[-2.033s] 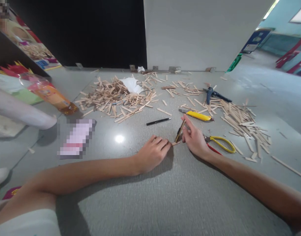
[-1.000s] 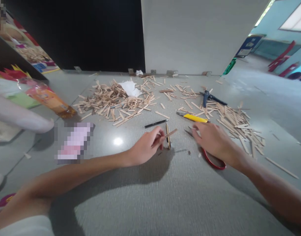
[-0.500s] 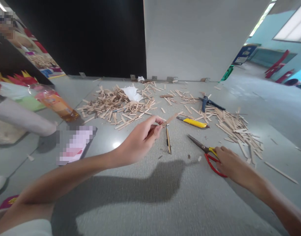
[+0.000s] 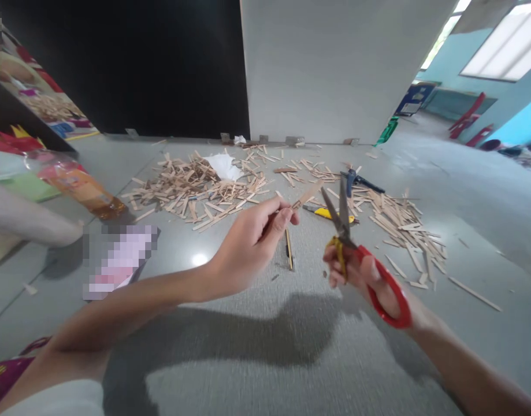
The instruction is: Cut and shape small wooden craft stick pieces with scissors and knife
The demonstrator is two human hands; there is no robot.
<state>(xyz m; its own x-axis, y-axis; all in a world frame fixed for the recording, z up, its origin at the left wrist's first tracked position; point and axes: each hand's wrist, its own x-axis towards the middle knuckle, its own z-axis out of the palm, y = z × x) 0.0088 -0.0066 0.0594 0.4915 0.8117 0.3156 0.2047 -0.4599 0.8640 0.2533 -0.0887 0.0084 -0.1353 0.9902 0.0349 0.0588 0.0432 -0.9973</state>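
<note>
My left hand (image 4: 248,245) is raised above the grey floor and pinches a short wooden stick (image 4: 307,194) between thumb and fingers, the stick pointing up and right. My right hand (image 4: 364,276) holds scissors (image 4: 364,254) with red and yellow handles, blades parted and pointing up, their tips just right of the stick. A pencil-like yellow and black tool (image 4: 288,247) lies on the floor below and between the hands.
Heaps of wooden sticks lie at the back left (image 4: 191,185) and at the right (image 4: 404,222). A yellow utility knife (image 4: 328,214), blue pliers (image 4: 356,180), white paper (image 4: 224,164), a plastic bottle (image 4: 81,185) and a blurred flat object (image 4: 118,260) rest on the floor. Another person's limb (image 4: 26,219) lies at left.
My right hand picked the scissors up off the floor and raised them with blades apart toward the stick. My left hand lifted the stick off the floor and holds it up.
</note>
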